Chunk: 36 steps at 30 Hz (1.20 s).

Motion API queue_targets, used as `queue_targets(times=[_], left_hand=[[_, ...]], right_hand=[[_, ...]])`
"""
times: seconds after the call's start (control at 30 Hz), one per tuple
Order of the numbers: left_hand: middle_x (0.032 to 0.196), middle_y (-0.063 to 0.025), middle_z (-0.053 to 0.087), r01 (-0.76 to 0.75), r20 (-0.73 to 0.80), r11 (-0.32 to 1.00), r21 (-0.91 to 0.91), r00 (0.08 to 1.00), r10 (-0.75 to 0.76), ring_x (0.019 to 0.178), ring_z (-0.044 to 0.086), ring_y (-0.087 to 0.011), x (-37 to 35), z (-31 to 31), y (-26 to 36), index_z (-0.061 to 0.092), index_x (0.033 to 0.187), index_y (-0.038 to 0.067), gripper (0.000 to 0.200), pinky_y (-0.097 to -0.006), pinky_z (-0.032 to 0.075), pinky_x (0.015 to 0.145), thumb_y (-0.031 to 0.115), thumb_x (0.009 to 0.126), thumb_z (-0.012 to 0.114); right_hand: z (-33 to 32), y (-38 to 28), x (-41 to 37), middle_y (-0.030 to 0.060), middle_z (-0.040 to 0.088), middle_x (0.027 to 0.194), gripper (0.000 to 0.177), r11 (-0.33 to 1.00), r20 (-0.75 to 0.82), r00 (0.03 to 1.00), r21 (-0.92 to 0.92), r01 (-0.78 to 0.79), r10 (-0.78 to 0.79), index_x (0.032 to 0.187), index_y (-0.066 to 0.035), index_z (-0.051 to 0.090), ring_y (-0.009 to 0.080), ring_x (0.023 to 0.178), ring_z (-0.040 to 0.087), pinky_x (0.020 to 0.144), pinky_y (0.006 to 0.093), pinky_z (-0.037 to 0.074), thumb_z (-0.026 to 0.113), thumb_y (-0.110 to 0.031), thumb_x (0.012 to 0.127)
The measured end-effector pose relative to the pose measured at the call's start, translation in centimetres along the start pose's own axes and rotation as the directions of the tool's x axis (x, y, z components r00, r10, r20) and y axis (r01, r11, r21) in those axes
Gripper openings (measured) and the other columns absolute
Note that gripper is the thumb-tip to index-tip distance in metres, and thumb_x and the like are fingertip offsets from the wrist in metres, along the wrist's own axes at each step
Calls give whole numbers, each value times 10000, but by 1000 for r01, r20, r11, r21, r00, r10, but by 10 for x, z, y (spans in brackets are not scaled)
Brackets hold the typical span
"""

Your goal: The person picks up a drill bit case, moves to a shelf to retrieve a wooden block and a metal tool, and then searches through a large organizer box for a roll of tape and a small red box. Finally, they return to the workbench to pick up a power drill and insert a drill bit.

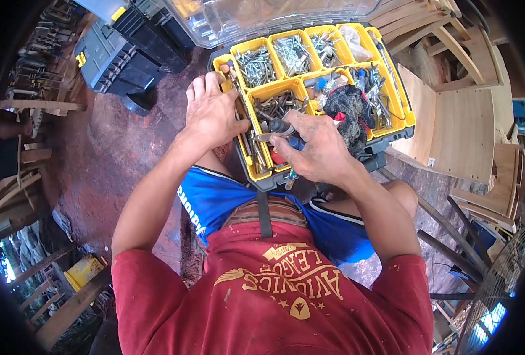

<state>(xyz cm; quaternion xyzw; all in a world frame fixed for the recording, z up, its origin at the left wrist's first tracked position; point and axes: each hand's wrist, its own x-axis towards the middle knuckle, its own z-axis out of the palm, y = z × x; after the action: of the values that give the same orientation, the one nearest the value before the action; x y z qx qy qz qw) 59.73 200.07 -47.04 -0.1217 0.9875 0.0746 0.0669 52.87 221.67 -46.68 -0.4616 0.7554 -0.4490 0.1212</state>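
A yellow-and-black organizer box [327, 76] stands between my knees, with its clear lid [262, 21] raised. My left hand [208, 112] rests on the left edge of the box, fingers apart and thumb over a narrow side compartment holding long thin metal rods [255, 148]. My right hand [319, 145] is closed, with thumb and fingers pinching a flat grey metal piece [265, 136] above the front of the box. A dark round part [279, 126] shows right by the fingertips. Behind them, dark fasteners [280, 105] fill a yellow bin. A black cloth-like bundle [348, 109] lies right of my hand.
Silver screws [255, 66] and other hardware [292, 53] fill the rear bins. A black toolbox [117, 59] stands on the floor at left. Wooden chair parts [464, 130] and metal tubes [452, 254] lie to the right. Clamps [43, 65] line the far left.
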Motion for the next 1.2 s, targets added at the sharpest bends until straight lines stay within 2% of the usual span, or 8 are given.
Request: queue_targets(times=[0.2, 0.3, 0.4, 0.5, 0.7, 1.07, 1.17, 1.2], left_hand=[[1472, -194, 444, 8, -99, 998, 63, 995, -2, 1341, 379, -422, 3, 16, 1, 771, 1130, 71, 535, -540, 319, 1134, 364, 687, 837], [1541, -172, 389, 10, -71, 1000, 21, 997, -8, 1398, 343, -418, 7, 10, 3, 762, 1118, 14, 548, -598, 243, 1193, 344, 685, 820], [1538, -177, 395, 9, -58, 1000, 30, 998, -7, 1383, 357, -424, 3, 7, 6, 756, 1126, 7, 557, -608, 245, 1188, 334, 680, 825], [1528, -177, 406, -11, -142, 997, -78, 990, 0, 1370, 367, -428, -3, 17, 0, 752, 1125, 1, 560, -594, 255, 1182, 326, 675, 832], [1509, -175, 419, 25, -202, 995, -97, 978, -44, 1339, 385, -431, -2, 24, 4, 752, 1107, -3, 543, -557, 283, 1163, 323, 680, 834], [1506, -149, 420, 33, -152, 998, -56, 987, -41, 1374, 365, -406, 2, 18, 2, 750, 1142, 25, 593, -552, 282, 1172, 325, 643, 859], [1539, -111, 406, 26, -170, 997, -79, 985, -40, 1393, 358, -396, -3, 19, 4, 759, 1157, 78, 563, -545, 295, 1171, 281, 644, 866], [1548, -106, 402, 23, -168, 996, -82, 985, -37, 1391, 363, -394, -4, 20, 3, 761, 1163, 93, 551, -538, 305, 1166, 262, 648, 863]], right_hand=[[-1, -1, 2, 190, 663, 753, 159, 1000, 0, 1000, 17, 23, -23, 891, -19, 627, 407, 677, 663, 603, 427, 513, 742, -127, 870], [-2, 0, 2, 187, 658, 746, 160, 999, 4, 999, 2, 40, -40, 894, -19, 625, 407, 674, 660, 597, 429, 510, 743, -124, 868], [-1, 1, 1, 186, 656, 742, 163, 999, 4, 999, -6, 38, -38, 894, -20, 619, 407, 674, 658, 595, 432, 508, 745, -120, 864], [-2, 1, 1, 186, 657, 746, 161, 999, -5, 999, -3, 40, -40, 894, -20, 620, 407, 676, 658, 597, 433, 508, 745, -116, 861], [2, 4, 7, 191, 662, 764, 157, 998, -7, 998, -2, 57, -57, 896, -10, 627, 408, 693, 660, 612, 431, 516, 745, -105, 857], [5, 4, 10, 188, 675, 807, 151, 997, 3, 998, 54, 57, -58, 931, 3, 653, 393, 737, 678, 636, 420, 526, 744, -98, 864], [5, 4, 7, 236, 671, 831, 224, 1000, 73, 997, 0, -4, 4, 965, 16, 614, 446, 807, 678, 719, 509, 540, 713, -165, 877], [4, 6, 6, 210, 661, 804, 202, 998, 64, 996, -29, 64, -62, 945, -12, 602, 431, 785, 679, 702, 512, 536, 712, -166, 875]])
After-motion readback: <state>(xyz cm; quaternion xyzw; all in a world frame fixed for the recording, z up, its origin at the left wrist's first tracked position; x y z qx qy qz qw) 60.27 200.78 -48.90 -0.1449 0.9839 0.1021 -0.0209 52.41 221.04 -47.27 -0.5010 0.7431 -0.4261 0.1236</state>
